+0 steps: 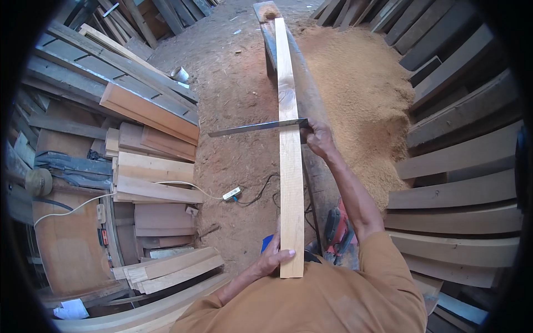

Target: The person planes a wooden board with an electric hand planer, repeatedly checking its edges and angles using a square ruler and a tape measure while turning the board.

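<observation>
A long, pale wooden board [291,177] runs away from my body along a narrow bench [311,89]. My left hand [271,258] grips its near end from the left, the thumb lying over the top face. Across the board's middle lies the thin metal blade of a carpenter's square [244,129], sticking out far to the left. My right hand [318,139] is closed around the square's dark stock at the board's right edge. A knot [286,96] shows in the wood beyond the blade.
A red and dark power tool [336,225] sits right of the board near my body. A white socket block [231,193] with cables lies on the dirt floor at left. Stacked planks [161,166] line the left, more boards [455,188] the right. Sawdust [361,100] is heaped beside the bench.
</observation>
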Available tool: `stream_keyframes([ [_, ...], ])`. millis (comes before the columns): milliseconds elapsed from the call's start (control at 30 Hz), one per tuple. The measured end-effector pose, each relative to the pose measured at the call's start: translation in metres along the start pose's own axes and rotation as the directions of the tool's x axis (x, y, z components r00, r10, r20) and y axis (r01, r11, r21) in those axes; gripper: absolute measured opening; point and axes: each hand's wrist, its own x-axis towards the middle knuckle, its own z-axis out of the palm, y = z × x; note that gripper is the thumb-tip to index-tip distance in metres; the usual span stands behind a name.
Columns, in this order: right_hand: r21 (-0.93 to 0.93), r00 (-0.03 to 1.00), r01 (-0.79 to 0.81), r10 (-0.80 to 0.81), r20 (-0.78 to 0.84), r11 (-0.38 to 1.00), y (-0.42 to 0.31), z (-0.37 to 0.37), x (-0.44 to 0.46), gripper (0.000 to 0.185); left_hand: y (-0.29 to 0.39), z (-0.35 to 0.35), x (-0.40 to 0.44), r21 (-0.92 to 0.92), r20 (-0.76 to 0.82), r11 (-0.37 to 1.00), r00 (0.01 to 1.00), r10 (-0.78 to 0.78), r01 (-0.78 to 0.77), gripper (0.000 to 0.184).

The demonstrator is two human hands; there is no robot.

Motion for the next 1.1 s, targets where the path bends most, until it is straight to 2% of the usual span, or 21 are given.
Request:
stream_keyframes([
  [100,0.055,0.999,-0.036,0.035,0.015,0.998,-0.003,-0.002,0.002,0.026,-0.001,-0.003,0.0,-0.023,0.048,0.999,0.998,-0.042,0.043,0.113],
  [200,-0.046,1.0,0.014,-0.015,-0.027,0.999,-0.009,-0.006,0.014,0.026,0.009,0.002,-0.002,0.009,0.043,0.999,0.998,-0.049,0.048,0.114],
  [367,-0.102,0.997,-0.028,0.02,-0.08,0.994,0.01,-0.003,0.063,0.03,0.005,-0.001,-0.004,0.031,0.032,0.998,0.997,-0.064,0.063,0.113],
  [467,-0.108,0.996,-0.003,-0.006,-0.084,0.994,0.019,0.002,0.067,0.03,-0.004,-0.006,-0.003,-0.039,0.074,0.999,0.997,-0.027,0.03,0.11],
  [567,-0.121,0.995,0.038,-0.048,-0.087,0.992,0.043,0.005,0.077,0.029,-0.017,-0.016,0.001,-0.008,0.108,1.0,0.994,0.025,-0.025,0.108],
  [667,-0.124,0.997,-0.004,-0.006,-0.081,0.992,0.041,0.001,0.076,0.027,-0.003,-0.01,-0.001,-0.049,0.13,0.998,0.991,-0.029,0.036,0.108],
  [800,-0.224,0.997,-0.013,-0.006,-0.083,0.974,0.003,-0.006,0.053,0.025,-0.026,-0.015,0.001,0.022,0.042,0.999,0.998,0.041,-0.042,0.105],
  [900,-0.282,0.954,0.022,-0.105,-0.282,0.959,-0.022,-0.016,0.01,0.021,-0.023,-0.01,0.001,-0.09,0.042,0.996,0.999,0.028,-0.024,0.098],
  [967,-0.066,0.91,-0.007,-0.021,-0.413,0.998,-0.02,-0.037,-0.035,0.017,-0.021,-0.007,0.001,-0.218,0.064,0.976,0.998,0.021,-0.007,0.091],
  [1033,0.095,0.826,-0.094,0.131,-0.549,0.991,-0.031,-0.065,-0.094,0.02,-0.004,-0.003,-0.004,-0.302,0.086,0.952,0.996,-0.031,0.056,0.082],
  [1067,0.089,0.796,-0.055,0.098,-0.598,0.994,-0.024,-0.082,-0.124,0.02,0.002,-0.002,-0.008,-0.34,0.101,0.936,0.993,-0.061,0.092,0.077],
  [1100,0.082,0.76,-0.017,0.066,-0.647,0.997,-0.017,-0.099,-0.155,0.02,-0.011,-0.012,-0.006,-0.456,0.172,0.881,0.984,-0.051,0.126,0.066],
])
